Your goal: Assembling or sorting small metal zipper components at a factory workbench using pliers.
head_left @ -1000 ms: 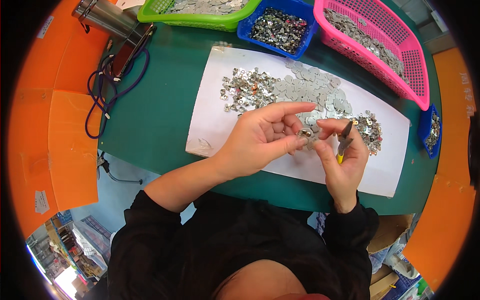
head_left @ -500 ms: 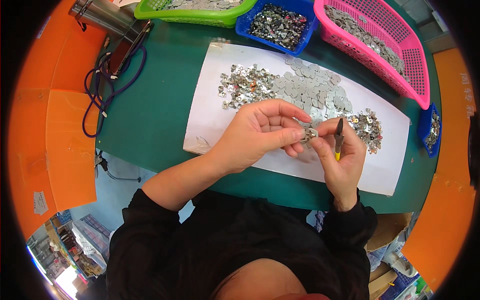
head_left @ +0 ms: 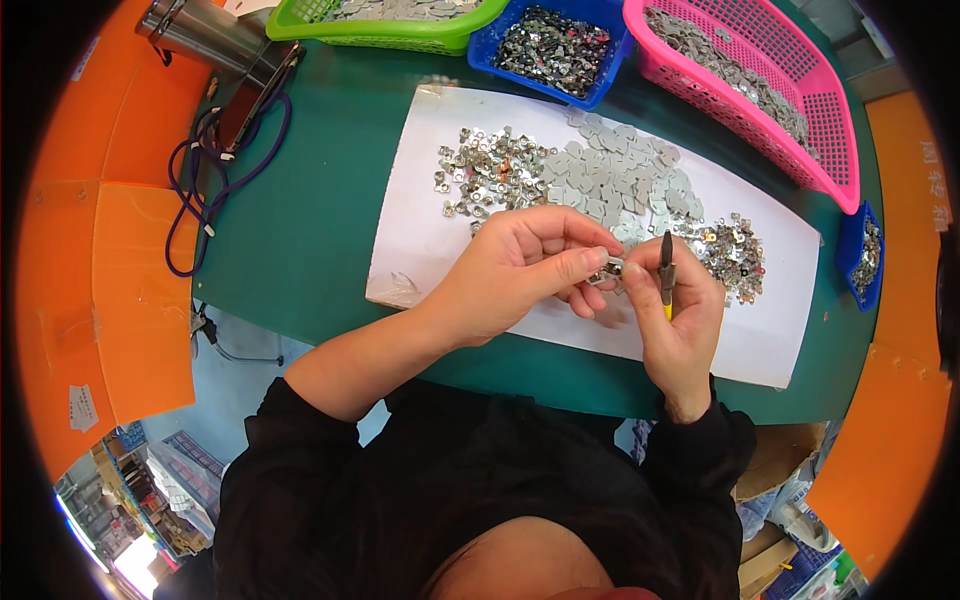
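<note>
Left grip (head_left: 515, 270) pinches one metal piece (head_left: 608, 269); right grip (head_left: 688, 318) clasps one tool (head_left: 667, 276) — yellow-handled.

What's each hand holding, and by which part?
Left hand: small metal part, by its left edge. Right hand: tool, by its yellow handle; its grip on the part is unclear.

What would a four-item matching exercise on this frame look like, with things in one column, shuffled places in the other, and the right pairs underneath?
Things
1. Yellow-handled tool
2. Small metal part
3. Pink basket
4. Steel cylinder

Places
A. At the thumb tip of the left hand
B. At the far left corner of the green table
C. In the right hand
D. On the table's far side, toward the right

Pairs
1-C, 2-A, 3-D, 4-B
</note>
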`<state>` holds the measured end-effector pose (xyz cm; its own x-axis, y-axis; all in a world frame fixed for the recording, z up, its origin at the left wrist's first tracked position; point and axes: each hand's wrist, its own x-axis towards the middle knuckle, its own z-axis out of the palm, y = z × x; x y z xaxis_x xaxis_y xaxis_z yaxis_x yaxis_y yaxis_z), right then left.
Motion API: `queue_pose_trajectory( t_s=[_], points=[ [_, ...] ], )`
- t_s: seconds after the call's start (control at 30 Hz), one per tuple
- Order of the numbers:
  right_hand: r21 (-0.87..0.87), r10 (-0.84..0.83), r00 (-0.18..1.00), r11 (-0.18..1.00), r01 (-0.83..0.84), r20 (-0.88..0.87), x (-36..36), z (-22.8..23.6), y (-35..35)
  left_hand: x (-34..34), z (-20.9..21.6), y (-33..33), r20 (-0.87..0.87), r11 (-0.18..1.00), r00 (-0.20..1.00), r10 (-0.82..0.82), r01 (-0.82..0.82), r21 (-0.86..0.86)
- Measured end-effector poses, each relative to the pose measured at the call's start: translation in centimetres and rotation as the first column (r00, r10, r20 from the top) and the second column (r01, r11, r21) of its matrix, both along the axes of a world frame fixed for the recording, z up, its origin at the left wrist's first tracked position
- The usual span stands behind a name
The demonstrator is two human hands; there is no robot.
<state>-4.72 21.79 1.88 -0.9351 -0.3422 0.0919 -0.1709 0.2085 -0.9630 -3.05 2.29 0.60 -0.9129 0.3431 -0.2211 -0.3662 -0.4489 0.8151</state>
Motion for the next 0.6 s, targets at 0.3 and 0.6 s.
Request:
queue_pose_trajectory(
  t_s=[0.3,0.6],
  points=[
    [-0.006,0.005,1.000,1.000,-0.005,-0.013,-0.06,0.04,-0.03,-0.08,0.30,-0.12,0.033,1.000,0.999,-0.009,0.009,0.000],
    [-0.038,-0.052,0.990,0.998,0.048,-0.130,-0.23,0.06,0.13,0.47,0.26,0.49,-0.380,0.966,0.925,0.023,-0.118,-0.228]
  ],
)
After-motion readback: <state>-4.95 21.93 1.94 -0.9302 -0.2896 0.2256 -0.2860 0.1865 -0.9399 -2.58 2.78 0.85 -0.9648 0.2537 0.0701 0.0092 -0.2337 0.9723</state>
